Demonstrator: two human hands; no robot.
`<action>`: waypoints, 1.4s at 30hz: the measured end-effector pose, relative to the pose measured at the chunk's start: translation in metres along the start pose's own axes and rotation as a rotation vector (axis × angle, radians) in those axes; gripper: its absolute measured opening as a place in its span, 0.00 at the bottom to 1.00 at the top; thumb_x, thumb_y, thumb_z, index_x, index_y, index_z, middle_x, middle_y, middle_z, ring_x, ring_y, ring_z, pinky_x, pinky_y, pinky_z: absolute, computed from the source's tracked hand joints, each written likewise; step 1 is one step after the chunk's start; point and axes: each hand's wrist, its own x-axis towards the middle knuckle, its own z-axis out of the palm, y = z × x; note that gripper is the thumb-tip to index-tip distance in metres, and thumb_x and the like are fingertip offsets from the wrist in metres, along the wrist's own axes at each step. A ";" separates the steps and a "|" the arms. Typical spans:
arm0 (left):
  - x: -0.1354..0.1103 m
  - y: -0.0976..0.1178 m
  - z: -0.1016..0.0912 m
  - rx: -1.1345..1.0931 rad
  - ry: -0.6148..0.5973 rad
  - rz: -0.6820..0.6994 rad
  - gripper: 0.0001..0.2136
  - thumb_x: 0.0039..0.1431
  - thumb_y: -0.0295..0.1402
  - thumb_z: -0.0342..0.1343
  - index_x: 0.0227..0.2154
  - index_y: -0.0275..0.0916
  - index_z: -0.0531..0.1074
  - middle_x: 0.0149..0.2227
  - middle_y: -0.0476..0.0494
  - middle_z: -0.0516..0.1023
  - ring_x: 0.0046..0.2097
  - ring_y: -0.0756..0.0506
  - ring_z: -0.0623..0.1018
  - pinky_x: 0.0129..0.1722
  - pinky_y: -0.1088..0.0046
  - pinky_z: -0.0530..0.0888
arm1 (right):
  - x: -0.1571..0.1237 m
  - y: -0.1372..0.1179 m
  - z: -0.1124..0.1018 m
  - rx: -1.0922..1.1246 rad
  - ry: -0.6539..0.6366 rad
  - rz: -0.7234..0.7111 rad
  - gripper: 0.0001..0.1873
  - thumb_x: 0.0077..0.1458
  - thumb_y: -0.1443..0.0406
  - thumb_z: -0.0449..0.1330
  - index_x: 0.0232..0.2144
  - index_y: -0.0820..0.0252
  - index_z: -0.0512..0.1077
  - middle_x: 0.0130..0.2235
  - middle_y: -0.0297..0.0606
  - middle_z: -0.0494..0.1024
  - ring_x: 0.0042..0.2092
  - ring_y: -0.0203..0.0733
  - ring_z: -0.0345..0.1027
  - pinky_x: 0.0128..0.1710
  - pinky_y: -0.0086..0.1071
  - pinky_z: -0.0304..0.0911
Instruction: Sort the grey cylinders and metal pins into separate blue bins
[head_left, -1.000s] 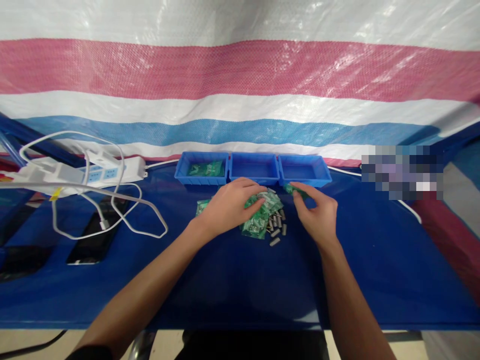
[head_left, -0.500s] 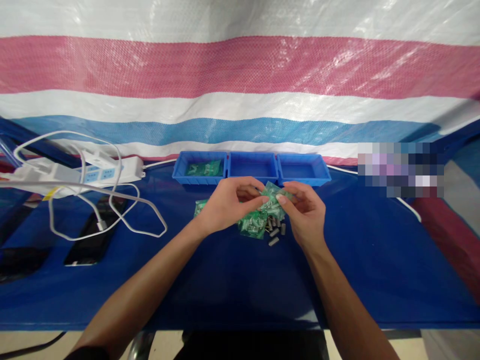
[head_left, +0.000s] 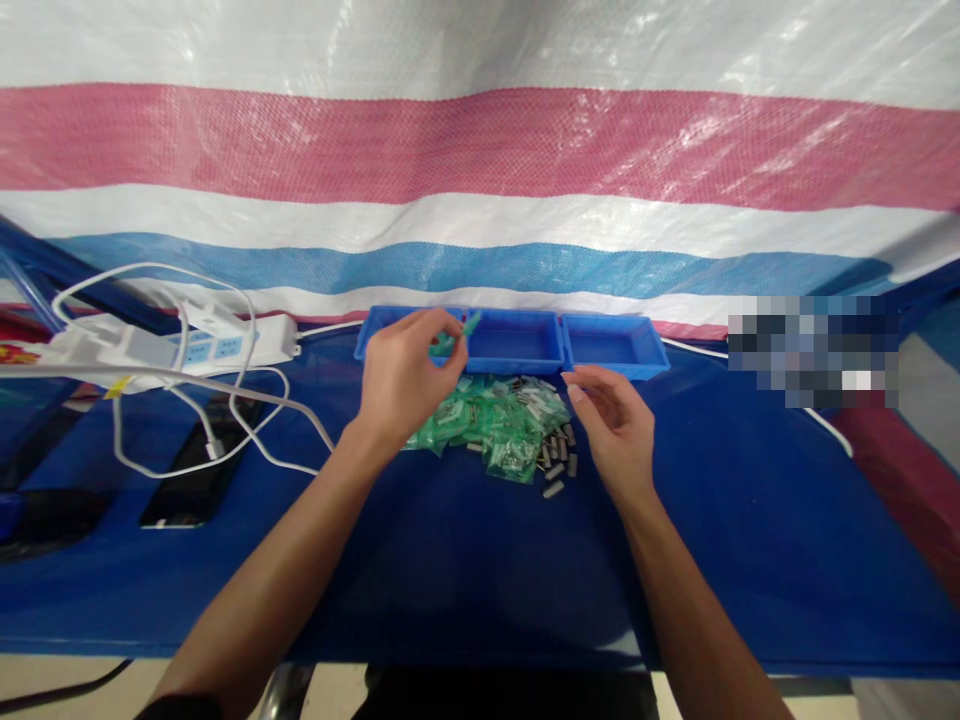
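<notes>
My left hand (head_left: 401,375) is raised over the left blue tray (head_left: 369,335) and pinches a small green packet (head_left: 459,335) between thumb and fingers. My right hand (head_left: 615,425) hovers just right of a pile of green packets (head_left: 495,420) on the blue table, fingers loosely curled with nothing in them. Several small grey metal parts (head_left: 556,462) lie at the pile's right edge, close to my right hand. The middle blue tray (head_left: 514,343) and the right blue tray (head_left: 615,345) stand in a row behind the pile.
A white power strip (head_left: 187,345) with looping white cables (head_left: 247,420) lies at the left. A black phone (head_left: 191,475) rests under the cables. A striped tarpaulin hangs behind the table. A blurred patch sits at the right.
My left hand has lifted a green packet up and left, from the pile to above the left tray. My right hand has let go of the packet and stays beside the pile.
</notes>
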 end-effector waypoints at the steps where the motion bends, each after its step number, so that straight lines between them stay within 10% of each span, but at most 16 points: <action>1: 0.002 -0.009 -0.003 0.122 0.054 0.015 0.03 0.62 0.29 0.60 0.33 0.39 0.78 0.39 0.44 0.86 0.38 0.46 0.82 0.45 0.67 0.80 | 0.000 0.001 -0.001 -0.021 0.002 0.004 0.15 0.62 0.54 0.68 0.46 0.54 0.77 0.48 0.43 0.85 0.49 0.50 0.81 0.54 0.47 0.75; 8: 0.004 -0.051 0.000 0.462 -0.030 -0.051 0.12 0.62 0.30 0.61 0.47 0.40 0.81 0.48 0.36 0.86 0.49 0.34 0.83 0.50 0.56 0.79 | 0.002 0.010 -0.004 -0.089 -0.014 -0.010 0.12 0.64 0.56 0.66 0.46 0.54 0.78 0.47 0.42 0.85 0.50 0.50 0.80 0.53 0.47 0.74; 14: 0.001 -0.029 0.010 0.268 -0.125 0.085 0.10 0.68 0.32 0.57 0.45 0.37 0.82 0.45 0.37 0.86 0.48 0.38 0.84 0.52 0.59 0.80 | 0.004 0.016 -0.008 -0.496 -0.021 -0.098 0.16 0.62 0.56 0.66 0.49 0.55 0.78 0.49 0.43 0.84 0.48 0.52 0.77 0.50 0.46 0.71; 26: -0.011 -0.006 0.025 0.102 -0.566 0.283 0.09 0.69 0.30 0.58 0.47 0.37 0.80 0.45 0.37 0.84 0.50 0.39 0.82 0.53 0.60 0.79 | 0.003 0.019 -0.008 -0.449 -0.096 0.042 0.20 0.56 0.51 0.71 0.46 0.54 0.80 0.33 0.35 0.82 0.34 0.44 0.75 0.35 0.36 0.64; 42: -0.014 -0.002 0.029 -0.050 -0.444 0.151 0.15 0.69 0.35 0.59 0.55 0.37 0.79 0.51 0.37 0.84 0.52 0.39 0.82 0.56 0.59 0.78 | 0.006 0.009 -0.007 0.038 -0.001 0.099 0.15 0.53 0.54 0.74 0.39 0.55 0.80 0.33 0.34 0.80 0.34 0.42 0.76 0.38 0.38 0.74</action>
